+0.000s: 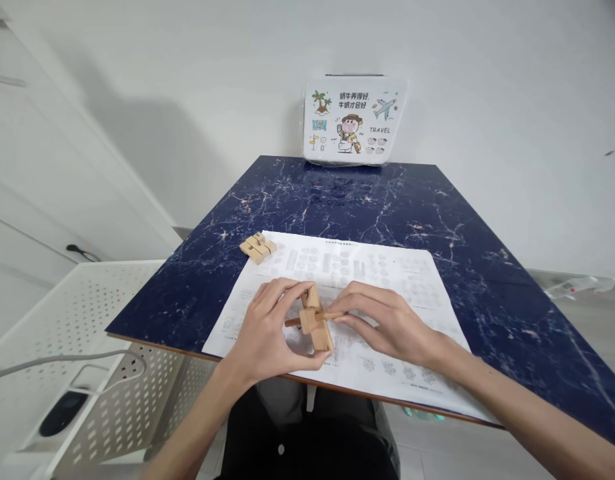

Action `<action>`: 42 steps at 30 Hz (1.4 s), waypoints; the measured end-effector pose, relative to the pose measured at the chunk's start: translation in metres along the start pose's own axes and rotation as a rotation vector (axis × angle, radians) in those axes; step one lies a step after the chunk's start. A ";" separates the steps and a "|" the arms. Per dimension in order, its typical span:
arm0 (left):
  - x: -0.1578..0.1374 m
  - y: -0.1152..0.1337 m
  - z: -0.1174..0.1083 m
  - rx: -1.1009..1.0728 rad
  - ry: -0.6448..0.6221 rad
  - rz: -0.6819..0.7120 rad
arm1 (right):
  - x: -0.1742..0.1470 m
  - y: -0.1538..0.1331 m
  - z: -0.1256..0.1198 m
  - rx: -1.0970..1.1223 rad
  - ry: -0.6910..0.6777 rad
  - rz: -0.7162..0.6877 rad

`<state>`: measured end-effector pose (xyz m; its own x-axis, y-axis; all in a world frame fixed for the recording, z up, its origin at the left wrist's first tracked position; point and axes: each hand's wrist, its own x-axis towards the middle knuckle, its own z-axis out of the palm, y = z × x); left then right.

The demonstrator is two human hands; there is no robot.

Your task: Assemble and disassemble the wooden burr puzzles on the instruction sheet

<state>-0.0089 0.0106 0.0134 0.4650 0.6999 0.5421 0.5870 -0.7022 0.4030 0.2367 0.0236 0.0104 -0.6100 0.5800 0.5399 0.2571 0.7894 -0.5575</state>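
Observation:
Over the front part of a printed instruction sheet, a small wooden block puzzle is held between both hands. My left hand grips it at its two ends, the fingers at the far end and the thumb at the near end. A thin wooden piece crosses the puzzle, sticking out on the left and right. My right hand pinches the right end of that piece between thumb and fingers. Several more wooden puzzle pieces lie together at the sheet's far left corner.
The sheet lies on a dark blue marble-patterned table. A white case with cartoon prints leans against the wall at the back. To the left stands a lower white perforated shelf with a cable and a dark oval device.

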 end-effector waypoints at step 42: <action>0.005 -0.005 0.001 -0.150 -0.085 -0.198 | 0.003 0.007 0.004 0.118 -0.049 0.311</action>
<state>-0.0089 0.0177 0.0139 0.4083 0.8298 0.3804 0.5706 -0.5573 0.6032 0.2342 0.0300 0.0058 -0.5519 0.7767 0.3036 0.3498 0.5461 -0.7612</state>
